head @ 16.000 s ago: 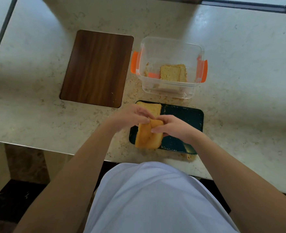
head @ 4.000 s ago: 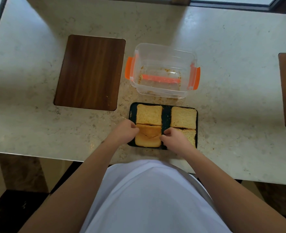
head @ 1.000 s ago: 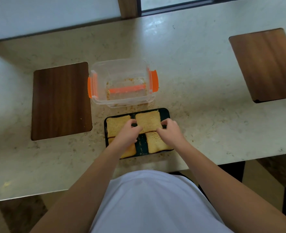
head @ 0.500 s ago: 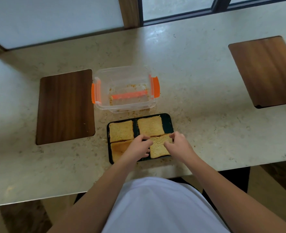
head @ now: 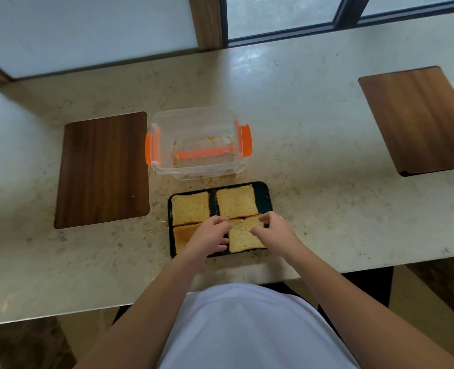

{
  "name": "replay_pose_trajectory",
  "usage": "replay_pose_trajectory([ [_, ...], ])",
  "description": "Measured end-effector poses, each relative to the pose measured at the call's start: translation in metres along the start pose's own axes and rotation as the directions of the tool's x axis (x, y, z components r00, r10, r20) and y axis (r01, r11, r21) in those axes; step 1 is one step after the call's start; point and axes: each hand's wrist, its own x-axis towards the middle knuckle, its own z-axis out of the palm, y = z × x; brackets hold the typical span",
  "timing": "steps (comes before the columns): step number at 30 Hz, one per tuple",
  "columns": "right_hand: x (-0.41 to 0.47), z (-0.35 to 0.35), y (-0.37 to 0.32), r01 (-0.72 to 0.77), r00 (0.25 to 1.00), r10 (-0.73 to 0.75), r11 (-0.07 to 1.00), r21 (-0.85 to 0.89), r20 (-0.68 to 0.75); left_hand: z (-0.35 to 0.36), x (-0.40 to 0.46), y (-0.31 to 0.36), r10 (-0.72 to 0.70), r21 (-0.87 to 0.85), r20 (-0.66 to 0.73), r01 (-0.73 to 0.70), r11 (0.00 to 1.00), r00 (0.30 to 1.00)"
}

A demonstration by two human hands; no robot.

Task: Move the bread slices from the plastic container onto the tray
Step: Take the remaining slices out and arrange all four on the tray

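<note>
A dark tray (head: 263, 194) lies on the stone counter near its front edge, with several bread slices flat in it. The far-left slice (head: 190, 208) and the far-right slice (head: 237, 201) lie free. My left hand (head: 209, 238) partly covers the darker near-left slice (head: 182, 234), and its fingers grip the left edge of the near-right slice (head: 243, 237). My right hand (head: 274, 230) pinches that same slice at its far right corner. The clear plastic container (head: 194, 123) with orange clips stands just behind the tray and holds only crumbs.
A dark wooden board (head: 103, 169) lies left of the container, and a second board (head: 420, 121) lies at the far right. Crumbs are scattered around the tray. A window frame runs along the back of the counter.
The container held bread before and now holds only crumbs. Over the last second both hands came from the far-right slice to the near-right one. The view has tilted up.
</note>
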Motion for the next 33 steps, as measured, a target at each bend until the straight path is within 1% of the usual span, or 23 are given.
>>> replay_pose_trajectory([
  [5, -0.002, -0.004, -0.004, -0.02, 0.995, 0.013, 0.997, 0.078, 0.097, -0.005, 0.0, 0.001, -0.023, 0.024, -0.047, 0.024, 0.999, 0.999],
  [8, 0.0, -0.008, -0.006, -0.05, 0.991, 0.036, 0.993, 0.106, 0.127, -0.007, -0.002, 0.002, -0.03, 0.043, -0.053, 0.033, 0.999, 0.998],
  [14, 0.005, -0.009, -0.014, -0.068, 0.996, 0.059, 0.989, 0.13, 0.074, -0.007, 0.0, 0.005, 0.033, 0.055, -0.147, -0.025, 0.998, 0.989],
  [21, 0.008, -0.001, -0.035, -0.087, 0.993, 0.075, 0.988, 0.127, 0.095, -0.004, -0.001, 0.018, -0.008, 0.042, -0.085, 0.012, 0.999, 0.996],
  [26, 0.01, 0.001, -0.038, -0.068, 0.997, 0.064, 0.994, 0.091, 0.051, -0.005, 0.001, 0.018, -0.018, 0.045, -0.091, 0.022, 0.999, 0.996],
  [31, 0.013, 0.006, -0.036, -0.044, 0.998, 0.039, 0.996, 0.081, 0.053, -0.001, -0.001, 0.021, -0.057, -0.05, -0.077, 0.053, 0.997, 0.995],
  [33, 0.015, 0.008, -0.035, -0.035, 0.998, 0.031, 0.996, 0.086, 0.046, -0.001, -0.001, 0.024, -0.066, -0.059, -0.074, 0.061, 0.996, 0.995],
])
